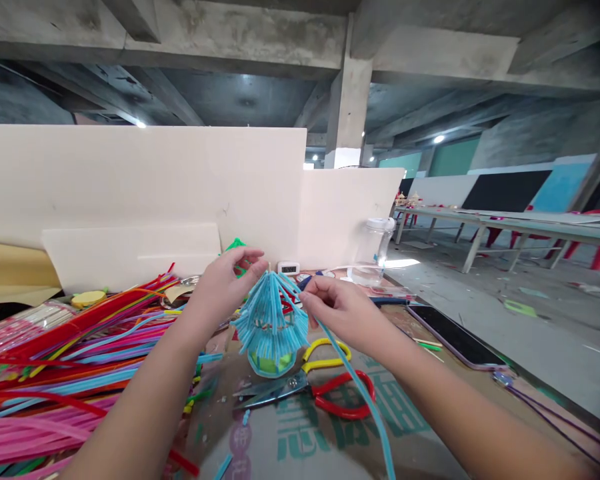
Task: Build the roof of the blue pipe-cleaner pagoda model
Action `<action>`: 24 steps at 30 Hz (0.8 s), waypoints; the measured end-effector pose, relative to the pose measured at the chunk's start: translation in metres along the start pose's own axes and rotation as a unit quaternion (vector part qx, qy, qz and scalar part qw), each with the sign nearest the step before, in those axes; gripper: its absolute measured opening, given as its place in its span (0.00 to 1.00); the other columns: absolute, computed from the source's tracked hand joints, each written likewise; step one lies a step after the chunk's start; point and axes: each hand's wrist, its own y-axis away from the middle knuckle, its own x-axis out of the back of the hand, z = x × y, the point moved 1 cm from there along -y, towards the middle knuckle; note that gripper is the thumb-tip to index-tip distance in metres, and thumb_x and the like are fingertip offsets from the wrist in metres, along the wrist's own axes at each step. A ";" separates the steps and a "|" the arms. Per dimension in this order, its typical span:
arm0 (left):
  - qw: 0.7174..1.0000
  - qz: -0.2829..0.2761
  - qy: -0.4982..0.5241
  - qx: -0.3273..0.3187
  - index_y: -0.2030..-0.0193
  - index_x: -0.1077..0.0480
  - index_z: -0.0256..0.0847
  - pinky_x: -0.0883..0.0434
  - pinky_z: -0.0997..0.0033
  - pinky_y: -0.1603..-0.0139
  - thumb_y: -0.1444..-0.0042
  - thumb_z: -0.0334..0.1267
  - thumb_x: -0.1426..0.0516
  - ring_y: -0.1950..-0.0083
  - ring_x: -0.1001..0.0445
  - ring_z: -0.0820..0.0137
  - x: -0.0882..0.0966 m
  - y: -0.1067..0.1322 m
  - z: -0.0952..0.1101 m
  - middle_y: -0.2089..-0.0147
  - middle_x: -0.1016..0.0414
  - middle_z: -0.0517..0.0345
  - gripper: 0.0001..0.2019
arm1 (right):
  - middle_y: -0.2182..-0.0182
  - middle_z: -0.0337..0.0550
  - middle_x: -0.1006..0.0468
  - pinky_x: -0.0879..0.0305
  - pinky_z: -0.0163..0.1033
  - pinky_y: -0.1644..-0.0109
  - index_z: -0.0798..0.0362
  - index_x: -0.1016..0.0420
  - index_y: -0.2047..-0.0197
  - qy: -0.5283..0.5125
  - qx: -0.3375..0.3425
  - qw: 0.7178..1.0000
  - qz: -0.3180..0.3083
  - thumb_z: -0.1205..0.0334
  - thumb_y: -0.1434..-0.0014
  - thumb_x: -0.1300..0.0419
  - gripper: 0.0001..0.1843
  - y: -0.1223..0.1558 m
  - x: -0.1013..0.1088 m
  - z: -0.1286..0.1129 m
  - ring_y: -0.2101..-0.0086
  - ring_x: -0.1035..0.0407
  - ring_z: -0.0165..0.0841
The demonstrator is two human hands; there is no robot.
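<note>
A small light-blue pavilion-like model (270,333), covered in pipe cleaners, stands upright on the cardboard, with a tiered cone roof and a green base. Beside the left of its peak is my left hand (233,277), its fingers stretched toward the peak and apart from the thumb, with nothing seen in them. My right hand (335,303), to the right of the roof, pinches a long light-blue pipe cleaner (353,373) that hangs down toward the bottom edge. In front of the model lie scissors (297,385) with one yellow and one red handle loop.
Bundles of coloured pipe cleaners (95,360) cover the left side. A phone (455,337) lies at the right edge of the cardboard (260,440). Behind stand a small digital timer (289,268), a clear plastic jar (375,243), a green object (237,245) and white board panels (145,180).
</note>
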 end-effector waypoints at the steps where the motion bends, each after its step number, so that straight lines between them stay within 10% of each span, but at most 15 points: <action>1: 1.000 -0.024 0.000 0.010 0.49 0.28 0.41 0.31 0.66 0.57 0.42 0.56 0.46 0.56 0.25 0.63 -0.004 0.000 -0.003 0.55 0.22 0.52 0.23 | 0.79 0.36 0.28 0.47 0.33 0.74 0.52 0.32 0.72 0.030 0.004 1.000 0.008 0.57 0.37 0.47 0.13 -0.001 0.000 0.004 0.77 0.37 0.28; 8: 0.988 -0.109 -0.104 0.020 0.52 0.28 0.40 0.30 0.60 0.54 0.46 0.60 0.45 0.52 0.25 0.56 -0.017 0.004 -0.003 0.52 0.23 0.49 0.26 | 0.79 0.36 0.29 0.48 0.33 0.73 0.53 0.30 0.71 0.115 -0.009 0.992 0.057 0.54 0.38 0.47 0.14 -0.018 0.021 0.036 0.77 0.38 0.28; 17: 0.987 -0.152 -0.039 0.026 0.42 0.30 0.43 0.28 0.64 0.50 0.43 0.57 0.47 0.43 0.28 0.55 -0.012 -0.001 -0.015 0.42 0.26 0.53 0.28 | 0.82 0.36 0.29 0.44 0.31 0.76 0.54 0.29 0.72 0.115 -0.124 0.984 -0.051 0.54 0.38 0.47 0.16 -0.031 -0.001 0.110 0.80 0.35 0.28; 24: 0.976 -0.202 0.045 0.063 0.43 0.29 0.42 0.26 0.64 0.53 0.45 0.56 0.44 0.50 0.22 0.57 -0.006 -0.002 -0.022 0.48 0.21 0.55 0.27 | 0.77 0.40 0.22 0.42 0.32 0.77 0.54 0.23 0.64 0.137 -0.151 0.974 -0.097 0.56 0.39 0.44 0.12 -0.027 -0.002 0.121 0.80 0.32 0.29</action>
